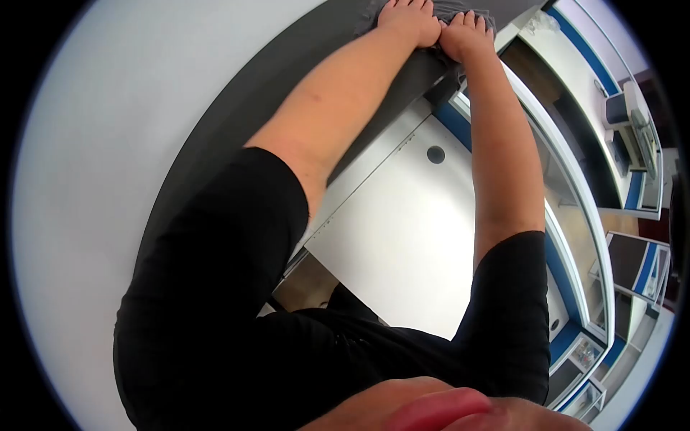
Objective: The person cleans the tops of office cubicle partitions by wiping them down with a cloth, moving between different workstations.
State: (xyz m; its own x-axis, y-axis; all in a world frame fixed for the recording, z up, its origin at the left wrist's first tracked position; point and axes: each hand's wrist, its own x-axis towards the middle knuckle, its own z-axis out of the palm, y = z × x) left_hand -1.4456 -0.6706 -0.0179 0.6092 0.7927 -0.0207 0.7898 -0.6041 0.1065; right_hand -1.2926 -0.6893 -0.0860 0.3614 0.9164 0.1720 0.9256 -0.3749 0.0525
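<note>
At the top edge of the head view, my left hand (410, 23) lies on a crumpled dark grey cloth (447, 10), fingers stretched out and partly cut off by the frame. Close beside it, my right hand (468, 36) presses on the same cloth with its fingers a little apart. The two thumbs nearly meet. Under the cloth is a dark grey panel (316, 44). Some of the cloth hangs below the hands, and how it is folded under the palms is hidden.
A white desk top (402, 215) with a round dark cable hole (435, 154) lies below my arms. A blue and white partition frame (596, 237) curves along the right. Beyond it stand other desks and a grey device (636, 115). A pale wall (93, 179) fills the left.
</note>
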